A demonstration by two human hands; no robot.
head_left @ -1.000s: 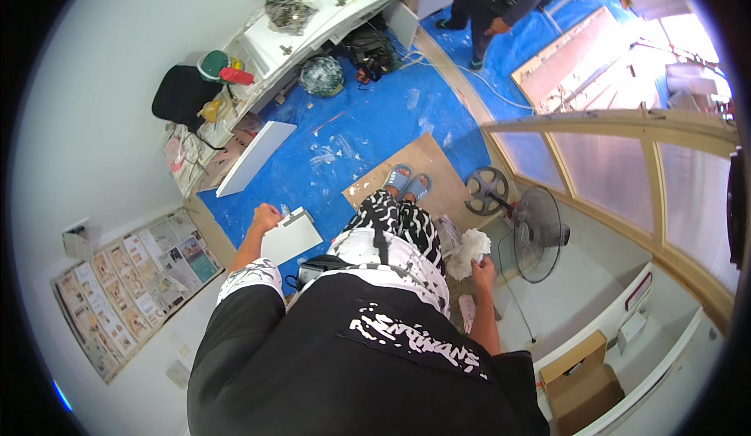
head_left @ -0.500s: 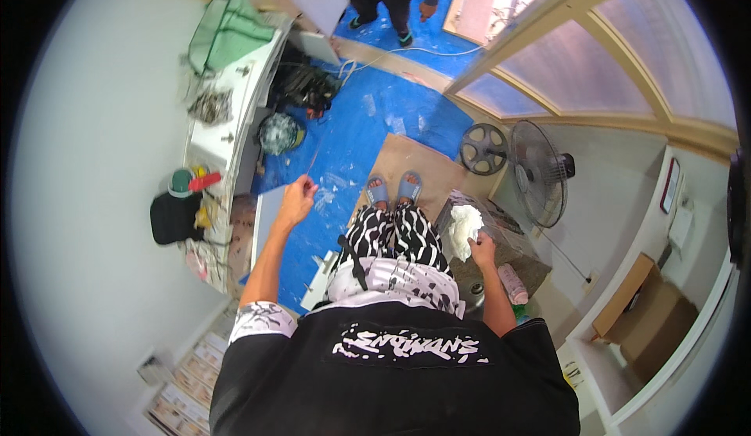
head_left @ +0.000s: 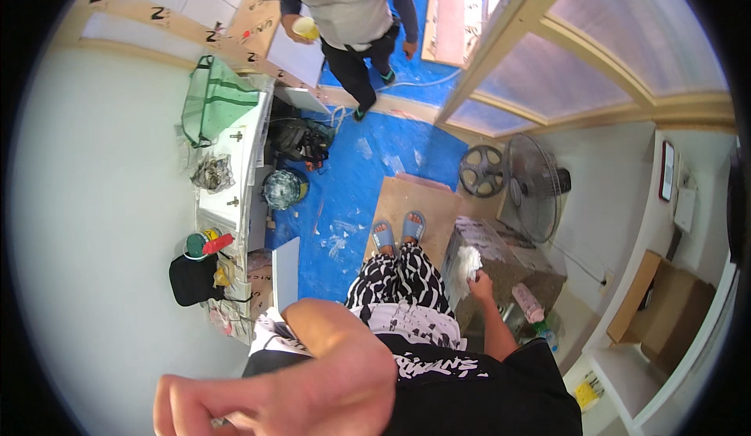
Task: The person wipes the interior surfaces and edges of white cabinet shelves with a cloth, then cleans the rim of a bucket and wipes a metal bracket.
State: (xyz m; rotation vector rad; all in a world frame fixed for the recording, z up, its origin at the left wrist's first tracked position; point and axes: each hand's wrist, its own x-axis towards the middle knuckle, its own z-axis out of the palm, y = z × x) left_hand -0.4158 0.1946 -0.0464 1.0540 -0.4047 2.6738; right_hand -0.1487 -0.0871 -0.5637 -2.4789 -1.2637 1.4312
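My left hand (head_left: 274, 393) is raised close at the lower left, large and slightly blurred. Its fingers curl inward and are cut off by the lower edge, so whatever they hold, if anything, is hidden. Down to the right, my right hand (head_left: 480, 286) is closed on a flat tool loaded with a lumpy white mass that looks like putty (head_left: 468, 261). The tool's handle is hidden in the fist. Under and beside that hand stands a box-shaped block (head_left: 504, 260) with a plastic-covered top. A pink bottle (head_left: 527, 301) is just right of my right forearm.
Blue sheeting (head_left: 336, 193) covers the floor; my feet are on a brown board (head_left: 426, 201). A standing fan (head_left: 536, 190) is at right. Along the left wall runs a cluttered white counter (head_left: 227, 209), a bucket (head_left: 285, 189) beside it. Ahead, a person (head_left: 352, 14) holds a yellow container (head_left: 306, 28).
My left hand has swung back and up toward me from over the floor. My right hand still holds the white mass, slightly lower. The person ahead has come nearer, showing the yellow container.
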